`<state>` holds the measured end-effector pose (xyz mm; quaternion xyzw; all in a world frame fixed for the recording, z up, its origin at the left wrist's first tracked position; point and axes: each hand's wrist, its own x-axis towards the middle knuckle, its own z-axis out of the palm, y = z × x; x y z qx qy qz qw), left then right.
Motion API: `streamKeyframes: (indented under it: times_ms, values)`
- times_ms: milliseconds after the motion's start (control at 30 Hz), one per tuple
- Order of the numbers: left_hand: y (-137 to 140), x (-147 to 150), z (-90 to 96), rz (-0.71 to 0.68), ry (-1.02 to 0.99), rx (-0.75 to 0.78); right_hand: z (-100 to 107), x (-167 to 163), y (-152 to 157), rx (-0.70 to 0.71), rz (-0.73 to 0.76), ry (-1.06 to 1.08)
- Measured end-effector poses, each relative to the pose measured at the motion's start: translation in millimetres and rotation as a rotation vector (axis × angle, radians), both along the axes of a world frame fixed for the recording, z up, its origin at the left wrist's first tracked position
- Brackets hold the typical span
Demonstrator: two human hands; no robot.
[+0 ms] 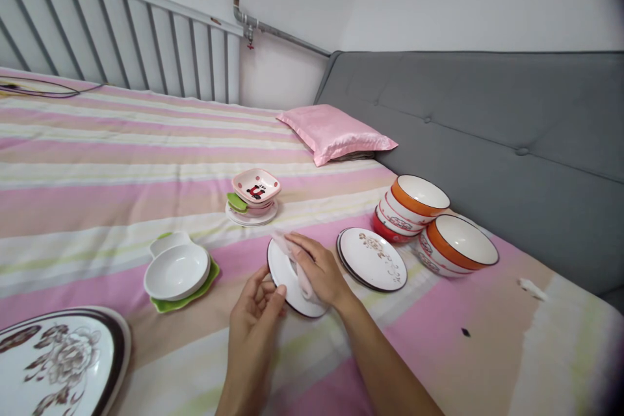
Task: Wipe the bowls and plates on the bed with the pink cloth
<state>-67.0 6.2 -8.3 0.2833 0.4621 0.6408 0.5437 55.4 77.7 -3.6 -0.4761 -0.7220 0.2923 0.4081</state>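
A small white plate with a dark rim (283, 271) is held tilted above the bed by my left hand (257, 309), thumb over its near edge and fingers curled beneath. Across the plate's face, my right hand (316, 266) presses a thin pale pink cloth (303, 276), its fingers closed together over it. Just right of that hand lies a short stack of similar plates (373, 260), the top one bearing a brown flower print. On the other side, a white dish with a rounded handle (176, 272) rests on a green leaf-shaped dish (213, 276).
Orange-rimmed bowls (461, 244) stand at the right, some in a stack (414, 205). Farther back sits a pile of pink dishes (256, 187). Large flower-patterned plates (68, 364) fill the near left corner. A pink pillow (338, 132) lies by the grey headboard (478, 104).
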Motion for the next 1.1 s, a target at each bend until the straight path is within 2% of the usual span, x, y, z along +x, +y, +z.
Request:
streamKeyframes:
  times_ms: [133, 367, 567, 667, 900, 1100]
  values:
    - [0, 1, -0.4, -0.046, 0.036, 0.047, -1, 8, 2, -0.117, -0.100, -0.072]
    - [2, -1, -3.5, -0.090, 0.058, 0.057, 15, 17, -8, -0.310, -0.275, -0.596]
    - [3, -5, -6.0, -0.174, 0.080, 0.080, 33, 16, -23, -0.399, -0.284, -0.824]
    - [3, -5, -6.5, -0.181, 0.070, 0.074, 36, 16, -30, -0.383, -0.276, -0.847]
    - [4, -4, -4.3, -0.175, 0.041, 0.060, 48, 13, -46, -0.201, -0.210, -0.855]
    - [3, 2, -6.0, -0.128, -0.009, 0.085, 60, 6, -51, -0.167, -0.107, -0.738]
